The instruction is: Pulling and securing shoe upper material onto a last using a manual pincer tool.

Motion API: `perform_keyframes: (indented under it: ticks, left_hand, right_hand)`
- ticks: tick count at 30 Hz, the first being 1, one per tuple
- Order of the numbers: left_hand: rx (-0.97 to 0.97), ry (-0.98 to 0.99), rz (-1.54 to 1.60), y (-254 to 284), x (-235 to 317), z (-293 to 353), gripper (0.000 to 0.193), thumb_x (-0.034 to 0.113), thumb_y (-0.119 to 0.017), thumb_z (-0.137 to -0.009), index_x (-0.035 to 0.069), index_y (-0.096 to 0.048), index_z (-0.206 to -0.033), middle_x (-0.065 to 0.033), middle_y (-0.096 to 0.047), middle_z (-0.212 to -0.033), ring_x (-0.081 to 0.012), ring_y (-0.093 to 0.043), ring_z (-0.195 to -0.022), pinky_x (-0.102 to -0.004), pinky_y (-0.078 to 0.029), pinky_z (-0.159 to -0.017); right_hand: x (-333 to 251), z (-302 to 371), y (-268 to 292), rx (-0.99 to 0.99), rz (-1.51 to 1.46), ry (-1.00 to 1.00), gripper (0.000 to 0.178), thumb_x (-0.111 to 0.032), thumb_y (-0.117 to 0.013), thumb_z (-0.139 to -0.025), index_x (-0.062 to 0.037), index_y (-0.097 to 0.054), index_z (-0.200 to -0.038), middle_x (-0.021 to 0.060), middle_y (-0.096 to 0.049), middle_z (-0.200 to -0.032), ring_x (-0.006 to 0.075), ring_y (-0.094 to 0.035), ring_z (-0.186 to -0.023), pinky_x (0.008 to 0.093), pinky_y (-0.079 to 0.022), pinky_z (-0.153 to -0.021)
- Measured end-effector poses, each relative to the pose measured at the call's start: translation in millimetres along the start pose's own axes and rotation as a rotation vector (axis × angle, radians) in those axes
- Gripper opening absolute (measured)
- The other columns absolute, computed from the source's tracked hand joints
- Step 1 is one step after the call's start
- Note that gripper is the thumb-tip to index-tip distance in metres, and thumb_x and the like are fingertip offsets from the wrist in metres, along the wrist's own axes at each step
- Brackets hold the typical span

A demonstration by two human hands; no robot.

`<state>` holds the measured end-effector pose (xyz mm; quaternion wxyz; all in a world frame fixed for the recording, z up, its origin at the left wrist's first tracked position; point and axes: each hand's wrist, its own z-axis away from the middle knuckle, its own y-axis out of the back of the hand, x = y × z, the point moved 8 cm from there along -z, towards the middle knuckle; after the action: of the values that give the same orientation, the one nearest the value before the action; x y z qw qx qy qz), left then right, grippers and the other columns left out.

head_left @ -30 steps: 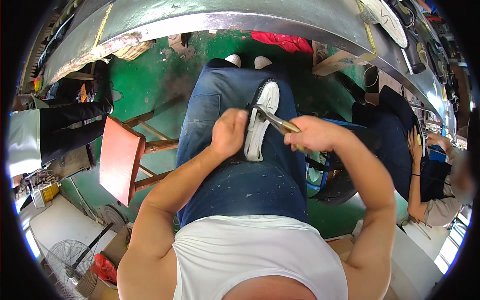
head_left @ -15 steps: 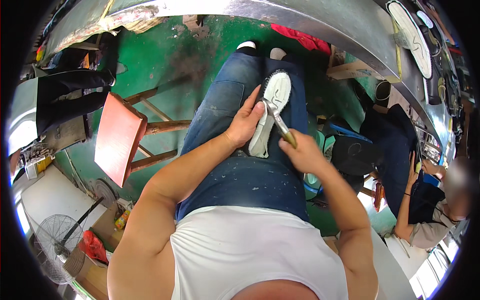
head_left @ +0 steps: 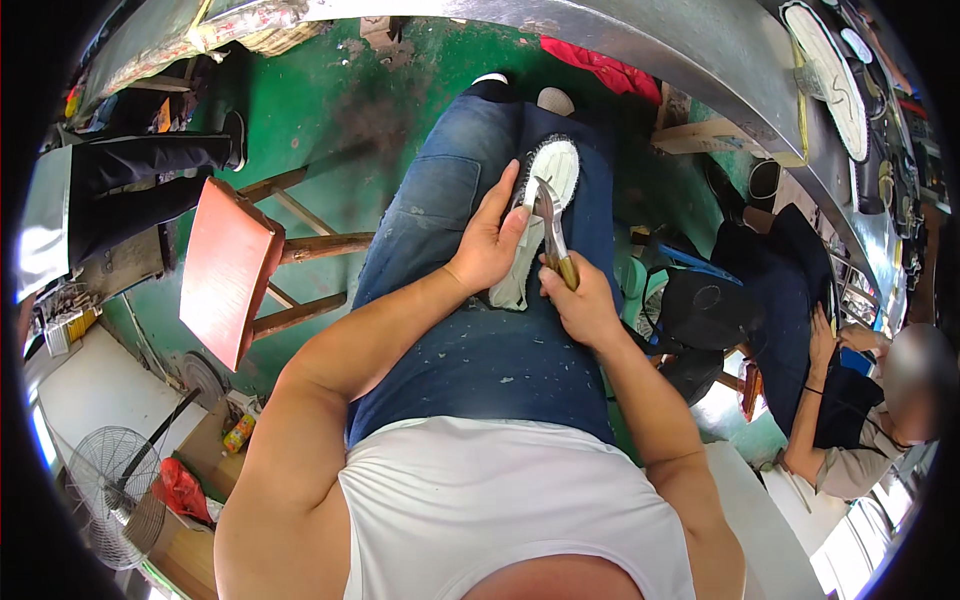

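Observation:
A shoe [head_left: 558, 172] lies bottom up along my thighs, its white insole board showing inside a dark fringed edge. My left hand [head_left: 487, 245] grips its left side, thumb on the rim and fingers stretched along the edge. My right hand [head_left: 583, 302] is closed round the handles of metal lasting pincers [head_left: 553, 228], whose curved jaws meet the shoe's left edge by my left thumb. The thumb and jaws partly cover that contact, so I cannot tell what they pinch.
A red-topped stool [head_left: 228, 275] stands to my left. A metal bench [head_left: 640, 50] curves across the front, with a white sole piece [head_left: 828, 80] on its right. A fan [head_left: 115, 480] is at lower left. A person [head_left: 850, 440] sits at right; another person's legs [head_left: 150, 165] show at left.
My right hand and the pincers have shifted slightly left, and the tool now stands more upright over the shoe. The left hand keeps its hold. The legs at far left have moved.

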<state>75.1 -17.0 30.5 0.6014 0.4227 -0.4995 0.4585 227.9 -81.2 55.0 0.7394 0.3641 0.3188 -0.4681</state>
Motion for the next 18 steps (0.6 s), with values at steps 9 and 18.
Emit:
perform_keyframes:
  ticks: [9,18]
  left_hand:
    - [-0.154,-0.182,-0.483,-14,35,-2,0.051,0.013,-0.051,-0.1,0.019,-0.044,-0.15,-0.0305,-0.049,-0.14,-0.0474,-0.058,-0.117,-0.0455,-0.05,-0.1]
    - [-0.244,-0.04,-0.741,-25,35,-6,0.051,0.021,-0.049,-0.101,0.023,-0.04,-0.151,-0.03,-0.05,-0.139,-0.046,-0.059,-0.116,-0.0464,-0.052,-0.096]
  right_hand:
    - [23,16,28,-0.535,-0.806,-0.382,0.044,-0.023,-0.066,-0.096,0.0079,-0.054,-0.125,0.0129,-0.064,-0.1,0.0171,-0.065,-0.08,0.0233,-0.055,-0.055]
    - [-26,-32,65,-0.146,0.015,0.0,0.048,-0.042,-0.043,-0.107,0.0028,-0.061,-0.105,0.0091,-0.065,-0.082,0.0157,-0.062,-0.066,0.0287,-0.048,-0.053]
